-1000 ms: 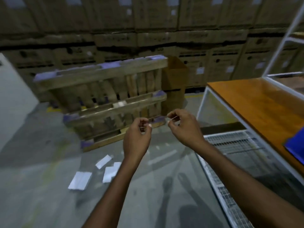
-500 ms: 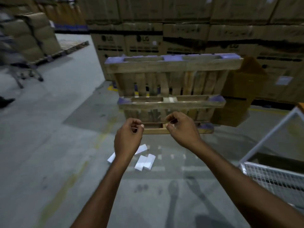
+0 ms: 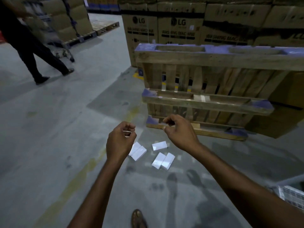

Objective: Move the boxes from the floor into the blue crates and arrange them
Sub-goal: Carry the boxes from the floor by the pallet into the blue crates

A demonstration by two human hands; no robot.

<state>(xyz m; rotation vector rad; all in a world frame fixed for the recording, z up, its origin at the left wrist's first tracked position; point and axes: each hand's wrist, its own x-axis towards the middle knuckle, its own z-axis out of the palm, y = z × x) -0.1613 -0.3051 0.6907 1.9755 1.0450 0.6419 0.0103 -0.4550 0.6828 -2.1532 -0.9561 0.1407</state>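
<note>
Several small white boxes lie on the grey floor below my hands: a pair [image 3: 137,151] side by side partly behind my left wrist, a single box [image 3: 159,145], and another pair [image 3: 163,160]. My left hand [image 3: 120,142] hovers above them, its fingers curled round a small thin pale thing that I cannot identify. My right hand [image 3: 179,133] is raised beside it, with thumb and forefinger curled close together and nothing visible between them. Neither hand touches a box. No blue crate is in view.
A wooden pallet [image 3: 205,102] leans upright against stacked cardboard cartons [image 3: 177,28] just beyond the boxes. A person [image 3: 28,46] walks away at the upper left beside a trolley [image 3: 62,46]. A white wire rack [image 3: 292,195] shows at the lower right. My foot [image 3: 138,218] is on the floor.
My view has swung left and down, so the orange table and rack have left the frame and the boxes are nearer. My hands have drawn further apart.
</note>
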